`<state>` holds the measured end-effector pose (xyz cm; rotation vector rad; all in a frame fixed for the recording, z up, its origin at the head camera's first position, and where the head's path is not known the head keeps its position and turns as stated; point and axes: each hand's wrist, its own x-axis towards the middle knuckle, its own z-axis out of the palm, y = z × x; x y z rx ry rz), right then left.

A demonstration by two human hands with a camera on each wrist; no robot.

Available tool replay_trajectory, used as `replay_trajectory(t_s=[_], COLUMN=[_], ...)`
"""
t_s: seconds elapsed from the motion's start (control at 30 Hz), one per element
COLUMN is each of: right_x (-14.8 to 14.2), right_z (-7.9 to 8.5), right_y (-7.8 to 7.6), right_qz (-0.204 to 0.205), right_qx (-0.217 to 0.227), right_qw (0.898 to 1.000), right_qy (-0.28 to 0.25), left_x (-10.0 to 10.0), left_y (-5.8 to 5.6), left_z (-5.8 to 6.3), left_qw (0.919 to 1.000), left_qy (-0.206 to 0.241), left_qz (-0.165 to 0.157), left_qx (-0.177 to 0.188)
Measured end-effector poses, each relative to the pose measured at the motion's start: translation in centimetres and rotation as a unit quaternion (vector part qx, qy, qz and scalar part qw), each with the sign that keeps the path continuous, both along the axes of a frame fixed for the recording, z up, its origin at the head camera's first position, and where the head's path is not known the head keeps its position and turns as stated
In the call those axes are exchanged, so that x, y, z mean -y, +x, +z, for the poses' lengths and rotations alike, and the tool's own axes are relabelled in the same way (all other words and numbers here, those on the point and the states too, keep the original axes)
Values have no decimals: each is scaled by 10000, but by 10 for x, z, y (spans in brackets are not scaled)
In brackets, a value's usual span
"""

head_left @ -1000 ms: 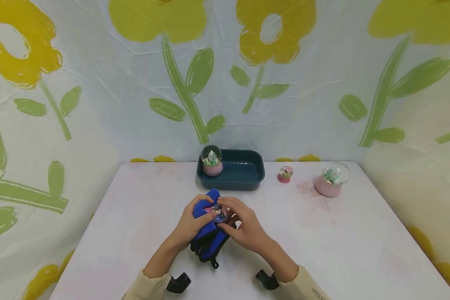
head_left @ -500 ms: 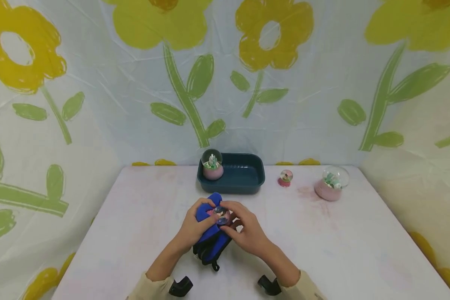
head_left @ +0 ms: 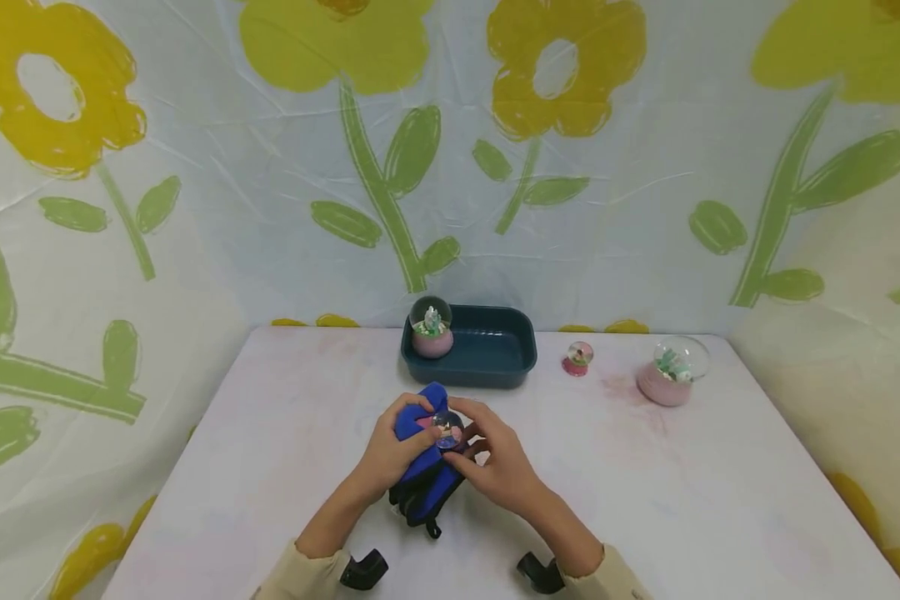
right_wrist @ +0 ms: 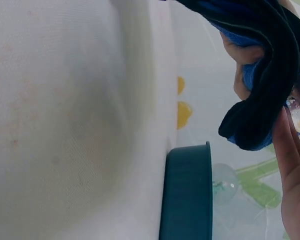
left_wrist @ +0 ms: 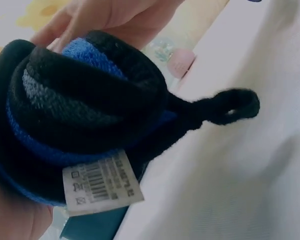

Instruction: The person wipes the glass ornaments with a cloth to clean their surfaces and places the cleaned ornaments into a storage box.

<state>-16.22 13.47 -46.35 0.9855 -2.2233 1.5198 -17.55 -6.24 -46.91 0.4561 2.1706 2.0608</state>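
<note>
In the head view my left hand point(head_left: 386, 454) grips a folded blue cloth point(head_left: 417, 471) with black edging, its thumb lying over the front of a small snow globe point(head_left: 447, 427). Fingers and thumb of my right hand point(head_left: 504, 457) hold that globe from the other side. Part of a pink base shows between globe and cloth. The left wrist view shows the bunched cloth point(left_wrist: 65, 100) close up, with a white label point(left_wrist: 102, 182) and a black hanging loop point(left_wrist: 230, 106). In the right wrist view the cloth point(right_wrist: 270, 90) covers much of the globe.
Behind the hands stands a dark teal tray point(head_left: 468, 377) with a pink-based snow globe point(head_left: 431, 329) at its left end. To its right are a tiny snow globe point(head_left: 578, 358) and a larger pink-based one point(head_left: 667, 377), tilted. A flower-printed cloth wall point(head_left: 570, 275) borders the table.
The held snow globe has turned slightly between the hands, and its inside shows differently. Both hands keep their hold. The head view has shifted a little.
</note>
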Motion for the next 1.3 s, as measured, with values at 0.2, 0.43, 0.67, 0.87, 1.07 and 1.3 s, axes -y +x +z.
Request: replay_trajectory(t_s=[0.2, 0.43, 0.67, 0.87, 1.07, 1.3], right_x=[3, 6, 11, 12, 7, 3], right_z=[-5, -6, -12, -15, -19, -13], right_y=[-4, 4, 4, 6, 11, 2], right_qz=[-44, -210, 51, -71, -171, -451], right_qx=[-164, 44, -481, -644, -328, -98], right_qw=[9998, 9995, 9986, 9979, 9989, 9984], right_qy=[67, 221, 213, 84, 276, 334], left_x=[3, 5, 8, 6, 3, -5], left_y=[0, 2, 15, 12, 7, -3], left_z=[1, -1, 24, 9, -14, -10], left_qw=[9998, 9999, 9999, 9999, 9998, 9980], left_qy=[57, 53, 78, 106, 5, 75], left_qz=[158, 117, 49, 108, 130, 263], left_qx=[-109, 2, -50, -84, -135, -570])
